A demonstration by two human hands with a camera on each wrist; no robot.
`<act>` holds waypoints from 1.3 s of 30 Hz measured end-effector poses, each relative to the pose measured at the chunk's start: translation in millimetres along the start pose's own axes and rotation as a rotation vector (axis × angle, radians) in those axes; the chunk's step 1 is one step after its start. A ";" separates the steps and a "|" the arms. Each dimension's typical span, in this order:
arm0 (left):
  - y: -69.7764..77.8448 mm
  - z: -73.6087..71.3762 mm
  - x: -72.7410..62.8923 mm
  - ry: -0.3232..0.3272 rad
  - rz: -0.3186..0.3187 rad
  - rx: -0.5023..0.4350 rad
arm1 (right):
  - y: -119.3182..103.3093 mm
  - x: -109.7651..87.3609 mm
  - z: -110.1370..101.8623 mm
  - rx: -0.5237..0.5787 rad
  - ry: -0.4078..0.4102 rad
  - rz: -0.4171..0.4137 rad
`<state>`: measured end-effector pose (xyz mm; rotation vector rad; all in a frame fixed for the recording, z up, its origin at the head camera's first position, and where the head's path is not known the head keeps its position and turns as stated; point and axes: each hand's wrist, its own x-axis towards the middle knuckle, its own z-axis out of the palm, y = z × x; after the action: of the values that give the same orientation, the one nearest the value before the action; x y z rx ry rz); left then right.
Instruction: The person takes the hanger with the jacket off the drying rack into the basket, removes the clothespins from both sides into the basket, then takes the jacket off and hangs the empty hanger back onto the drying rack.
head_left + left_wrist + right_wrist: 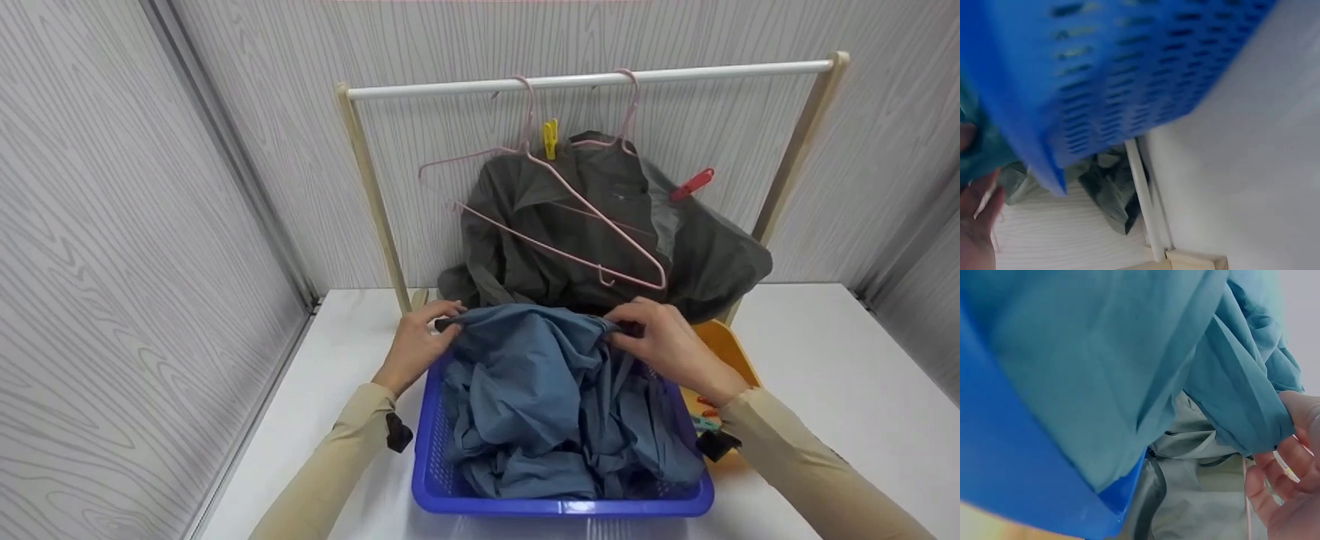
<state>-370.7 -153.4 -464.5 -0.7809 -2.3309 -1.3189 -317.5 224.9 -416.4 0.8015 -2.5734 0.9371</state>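
A blue garment (525,375) lies bunched in a blue plastic basket (562,507), its upper edge lifted between both hands. At the left end of that edge, my left hand (420,339) pinches the cloth between thumb and fingers. My right hand (667,345) pinches the other end; in the right wrist view its thumb and fingers (1292,461) grip a fold of the cloth. Only part of the left hand (979,225) shows in the left wrist view, beside the basket's slotted wall (1129,73). Much of the garment is hidden in its own folds.
Behind the basket stands a rack with a white rod (450,88). A bare pink hanger (555,172) hangs there, beside a dark grey garment (600,217) with a yellow clothespin (550,139) and a red clothespin (691,184). An orange container (724,345) with clothespins sits at the right.
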 end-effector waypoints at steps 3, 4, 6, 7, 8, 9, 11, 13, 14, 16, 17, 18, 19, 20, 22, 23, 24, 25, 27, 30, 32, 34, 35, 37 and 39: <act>8.5 -5.4 -5.4 -0.039 -0.013 -0.133 | -4.1 -12.0 -3.9 0.022 0.012 -0.029; 11.0 -7.1 -7.6 -0.058 -0.010 -0.162 | -5.5 -16.1 -5.2 0.026 0.015 -0.041; 15.2 -9.4 -12.5 -0.102 0.008 -0.197 | -7.6 -23.6 -7.1 0.027 0.021 -0.065; 16.7 -10.0 -15.3 -0.124 0.016 -0.196 | -8.1 -27.5 -7.7 0.022 0.024 -0.075; 17.8 -10.3 -18.4 -0.146 0.026 -0.182 | -8.2 -31.3 -8.1 0.016 0.023 -0.085; 18.9 -10.4 -22.1 -0.168 0.031 -0.160 | -7.7 -35.0 -8.0 0.011 0.020 -0.094; 21.2 -9.7 -29.3 -0.211 0.049 -0.103 | -5.5 -42.1 -7.2 -0.007 0.018 -0.114; 23.4 -8.2 -36.5 -0.252 0.075 -0.037 | -1.9 -49.5 -5.5 -0.028 0.019 -0.143; 24.7 -7.4 -39.8 -0.271 0.089 -0.010 | 0.1 -53.0 -4.4 -0.033 0.016 -0.158; 27.7 -5.6 -45.6 -0.305 0.115 0.032 | 3.7 -59.8 -2.5 -0.038 0.014 -0.191; 29.3 -4.9 -48.1 -0.322 0.125 0.042 | 5.2 -63.4 -1.7 -0.038 0.009 -0.202; 30.6 -4.0 -50.6 -0.337 0.131 0.050 | 6.3 -67.0 -1.0 -0.034 0.003 -0.209; 31.9 -3.4 -53.1 -0.348 0.134 0.056 | 7.0 -70.3 -0.4 -0.026 -0.007 -0.213; 33.2 -2.9 -55.3 -0.358 0.134 0.055 | 7.4 -73.4 0.2 -0.016 -0.017 -0.214; 35.2 -2.2 -59.3 -0.370 0.131 0.051 | 8.0 -78.7 1.6 -0.009 -0.028 -0.224; 35.8 -1.7 -61.3 -0.374 0.129 0.048 | 8.2 -81.0 2.5 -0.005 -0.030 -0.228; 36.2 -0.9 -63.2 -0.377 0.130 0.049 | 7.9 -82.8 3.5 -0.003 -0.029 -0.233; 36.6 -0.4 -65.2 -0.383 0.126 0.045 | 7.7 -84.9 4.7 -0.003 -0.028 -0.230; 37.5 0.7 -69.8 -0.404 0.114 0.041 | 6.6 -89.4 7.3 -0.008 -0.031 -0.208; 40.5 1.6 -78.2 -0.454 0.090 0.069 | 2.5 -99.6 11.4 0.004 -0.071 -0.100; 43.7 2.1 -83.6 -0.479 0.079 0.104 | -1.0 -106.8 14.5 0.010 -0.104 -0.026; 47.7 3.6 -87.2 -0.488 0.090 0.159 | -4.9 -112.6 17.8 0.006 -0.128 0.016; 49.9 5.0 -88.3 -0.490 0.100 0.184 | -6.8 -114.4 19.6 -0.012 -0.135 0.022; 54.0 9.2 -89.0 -0.487 0.139 0.254 | -9.9 -115.9 24.1 -0.060 -0.146 0.003; 57.8 14.7 -88.6 -0.486 0.179 0.337 | -13.0 -115.5 28.9 -0.130 -0.161 -0.020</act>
<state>-265.8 -142.5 -481.5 -1.2651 -2.6642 -0.6845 -219.1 244.1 -482.0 0.8980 -2.7243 0.7173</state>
